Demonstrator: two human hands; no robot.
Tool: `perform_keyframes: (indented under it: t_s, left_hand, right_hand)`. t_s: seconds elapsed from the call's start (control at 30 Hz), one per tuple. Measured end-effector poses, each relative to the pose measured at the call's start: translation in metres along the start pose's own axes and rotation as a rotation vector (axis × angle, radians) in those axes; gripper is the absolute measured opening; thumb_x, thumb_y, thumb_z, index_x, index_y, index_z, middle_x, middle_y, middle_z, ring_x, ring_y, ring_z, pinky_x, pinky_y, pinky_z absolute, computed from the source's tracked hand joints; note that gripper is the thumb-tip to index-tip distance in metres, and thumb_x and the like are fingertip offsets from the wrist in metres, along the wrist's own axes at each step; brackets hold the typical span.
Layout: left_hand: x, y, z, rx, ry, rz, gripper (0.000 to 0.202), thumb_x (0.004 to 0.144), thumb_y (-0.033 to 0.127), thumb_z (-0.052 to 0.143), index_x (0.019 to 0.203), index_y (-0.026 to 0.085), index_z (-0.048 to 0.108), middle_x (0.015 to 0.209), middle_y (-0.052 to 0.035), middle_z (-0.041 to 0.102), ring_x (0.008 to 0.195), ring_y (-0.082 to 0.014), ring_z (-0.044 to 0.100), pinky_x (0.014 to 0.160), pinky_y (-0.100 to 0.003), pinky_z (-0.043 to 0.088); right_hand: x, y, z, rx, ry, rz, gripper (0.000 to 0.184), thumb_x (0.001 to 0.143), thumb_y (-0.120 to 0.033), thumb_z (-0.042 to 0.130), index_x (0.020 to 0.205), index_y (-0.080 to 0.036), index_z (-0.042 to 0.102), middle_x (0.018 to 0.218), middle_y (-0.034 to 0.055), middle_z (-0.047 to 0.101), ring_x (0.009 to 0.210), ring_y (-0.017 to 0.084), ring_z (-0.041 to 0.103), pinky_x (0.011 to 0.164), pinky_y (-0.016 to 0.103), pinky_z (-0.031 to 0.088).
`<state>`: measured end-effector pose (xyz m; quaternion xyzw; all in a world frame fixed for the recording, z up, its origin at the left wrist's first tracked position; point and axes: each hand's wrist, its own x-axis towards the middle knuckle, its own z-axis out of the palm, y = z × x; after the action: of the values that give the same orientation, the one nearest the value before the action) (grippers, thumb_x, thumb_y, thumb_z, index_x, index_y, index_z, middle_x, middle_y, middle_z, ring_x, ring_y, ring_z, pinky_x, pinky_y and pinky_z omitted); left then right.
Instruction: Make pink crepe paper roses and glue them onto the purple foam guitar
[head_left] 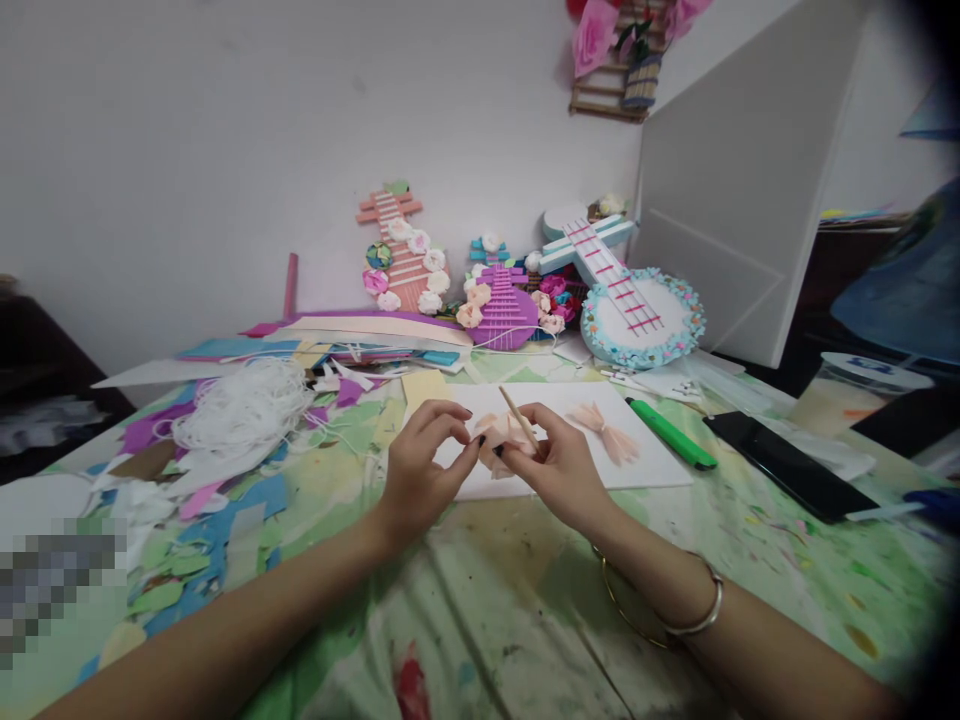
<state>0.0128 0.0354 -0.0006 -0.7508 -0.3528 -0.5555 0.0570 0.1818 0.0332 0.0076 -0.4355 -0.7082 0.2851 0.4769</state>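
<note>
The wooden stick is gripped between the closed fingers of the right hand. The left hand is curled at the peach flower; whether paper is pinched there cannot be told. The flower, of thin ruffled material, is positioned above the white board and partly covered by fingers and stick. A pleated peach bundle, narrowed at its middle, is laid on the board. Right of the board, a green marker and a flat black slab are placed; left of it, white string is heaped near paper scraps. Behind the board, lute-shaped models are stood upright.
</note>
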Motion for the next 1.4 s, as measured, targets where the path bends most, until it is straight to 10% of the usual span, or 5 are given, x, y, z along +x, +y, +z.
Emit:
perform_keyframes:
  t_s: [0.27, 0.67, 0.93, 1.4]
  left_hand:
    - [-0.006, -0.004, -0.006, 0.307, -0.006, 0.439, 0.014, 0.074, 0.009, 0.062, 0.075, 0.02, 0.053, 0.079, -0.0053, 0.06, 0.075, -0.0174, 0.054, 0.069, -0.032, 0.044]
    - [-0.001, -0.007, -0.013, 0.486, -0.082, 0.689, 0.009, 0.076, 0.018, 0.064, 0.074, 0.02, 0.055, 0.058, 0.0005, 0.051, 0.057, -0.0144, 0.044, 0.056, -0.033, 0.03]
    - [0.001, -0.003, -0.009, 0.249, 0.008, 0.29, 0.014, 0.074, 0.017, 0.061, 0.08, 0.02, 0.048, 0.06, 0.002, 0.048, 0.058, -0.014, 0.045, 0.059, -0.03, 0.036]
    - [0.003, 0.003, -0.01, 0.243, 0.008, 0.231, 0.009, 0.076, 0.016, 0.059, 0.079, 0.019, 0.052, 0.061, 0.0012, 0.052, 0.061, -0.0143, 0.048, 0.061, -0.029, 0.038]
  right_hand:
    - [-0.006, -0.005, 0.006, -0.02, -0.012, -0.003, 0.014, 0.072, -0.017, 0.055, 0.086, -0.02, 0.058, 0.076, -0.0019, 0.058, 0.069, 0.012, 0.053, 0.056, 0.019, 0.041]
    - [-0.009, -0.006, 0.009, -0.054, -0.022, -0.024, 0.013, 0.074, -0.02, 0.055, 0.086, -0.019, 0.058, 0.074, -0.0019, 0.056, 0.068, 0.012, 0.051, 0.056, 0.02, 0.039]
    - [-0.002, -0.003, 0.003, 0.1, 0.009, 0.066, 0.008, 0.073, -0.022, 0.055, 0.081, -0.019, 0.055, 0.068, -0.0044, 0.052, 0.058, 0.009, 0.045, 0.052, 0.019, 0.038]
    - [-0.002, -0.001, 0.001, 0.164, -0.029, 0.077, 0.016, 0.071, -0.02, 0.055, 0.088, -0.021, 0.054, 0.067, -0.0059, 0.046, 0.05, 0.006, 0.037, 0.045, 0.018, 0.03]
